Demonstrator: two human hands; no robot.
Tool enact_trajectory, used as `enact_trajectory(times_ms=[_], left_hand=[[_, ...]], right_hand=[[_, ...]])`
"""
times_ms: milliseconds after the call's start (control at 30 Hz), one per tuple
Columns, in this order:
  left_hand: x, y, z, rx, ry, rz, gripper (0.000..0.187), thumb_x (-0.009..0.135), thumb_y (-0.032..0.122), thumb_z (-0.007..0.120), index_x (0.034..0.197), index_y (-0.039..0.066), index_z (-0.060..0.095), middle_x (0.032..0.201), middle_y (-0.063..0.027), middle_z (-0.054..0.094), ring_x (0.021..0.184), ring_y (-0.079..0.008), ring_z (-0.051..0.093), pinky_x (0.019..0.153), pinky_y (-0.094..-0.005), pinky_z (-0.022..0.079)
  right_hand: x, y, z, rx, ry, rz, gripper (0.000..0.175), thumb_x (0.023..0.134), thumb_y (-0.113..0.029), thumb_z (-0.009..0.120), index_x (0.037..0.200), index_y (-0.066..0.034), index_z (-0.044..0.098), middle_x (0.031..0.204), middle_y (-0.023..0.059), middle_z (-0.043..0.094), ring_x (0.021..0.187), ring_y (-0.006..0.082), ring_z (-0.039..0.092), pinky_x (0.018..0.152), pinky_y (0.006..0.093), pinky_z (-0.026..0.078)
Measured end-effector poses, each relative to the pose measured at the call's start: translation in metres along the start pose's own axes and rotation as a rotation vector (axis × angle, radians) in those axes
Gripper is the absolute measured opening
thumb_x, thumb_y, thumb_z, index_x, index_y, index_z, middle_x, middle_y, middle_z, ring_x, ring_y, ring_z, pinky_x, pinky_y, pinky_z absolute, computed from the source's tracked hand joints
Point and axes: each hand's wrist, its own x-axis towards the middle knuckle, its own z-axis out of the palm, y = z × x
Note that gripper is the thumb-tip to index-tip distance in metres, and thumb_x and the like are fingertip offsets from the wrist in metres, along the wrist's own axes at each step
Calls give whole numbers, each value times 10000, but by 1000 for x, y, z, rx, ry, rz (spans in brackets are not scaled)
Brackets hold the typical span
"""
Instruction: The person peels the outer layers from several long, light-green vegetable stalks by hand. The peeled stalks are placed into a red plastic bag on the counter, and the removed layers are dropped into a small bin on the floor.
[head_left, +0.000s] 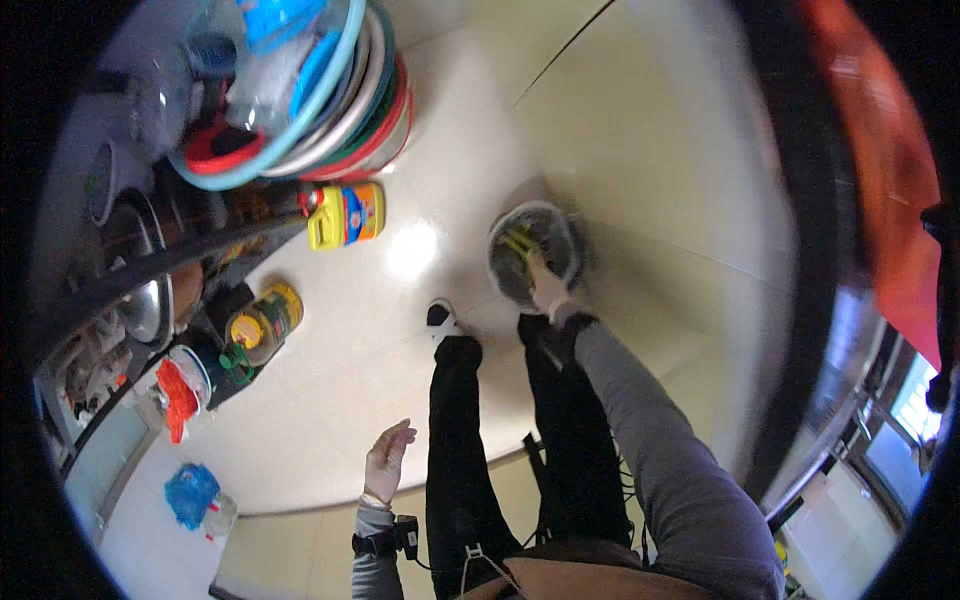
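Note:
My right hand (546, 285) reaches down into the mouth of a round bin (574, 247) with a pale, bag-like lining, standing on the floor by the wall. Yellow-green stalks (517, 241) stick out from its fingers; motion blurs them, and the fingertips are partly hidden. The bin's inside is dark. Lower down, my left hand (386, 461) hangs beside my left leg with loosely bent fingers and nothing visible in it. Both hands look covered by thin, pale gloves.
Stacked basins (349, 112) rise at upper left above a yellow jug (345, 216). A large oil bottle (270, 319) stands by the dark shelf rack (187, 244) on the left. A blue plastic bag (191, 493) lies at lower left. A dark counter edge (806, 225) runs along the right.

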Motion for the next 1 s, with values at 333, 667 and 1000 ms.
enact_trajectory(times_ms=[333, 667, 1000], left_hand=[[-51, 231, 39, 34, -206, 493, 403, 953, 254, 355, 921, -42, 626, 950, -111, 633, 918, -183, 580, 870, -295, 416], [-163, 449, 160, 503, -294, 1391, 235, 802, 95, 536, 1024, 50, 600, 987, -114, 593, 918, -273, 565, 817, -342, 441], [-96, 507, 224, 1481, 234, 1564, 289, 812, 321, 517, 713, 90, 660, 1066, -114, 600, 1175, -306, 414, 1031, -590, 99]], right_hand=[[-210, -329, -225, -387, 29, -186, 214, 832, -252, 507, 985, -158, 624, 889, 82, 620, 831, 252, 588, 670, 368, 453], [-262, -428, -454, -367, 1058, -594, 135, 781, -119, 552, 891, -58, 602, 762, 90, 600, 660, 290, 580, 593, 371, 465], [-229, -339, -524, -676, 387, 109, 209, 759, -219, 569, 895, -80, 645, 823, 148, 626, 797, 322, 603, 714, 432, 472]])
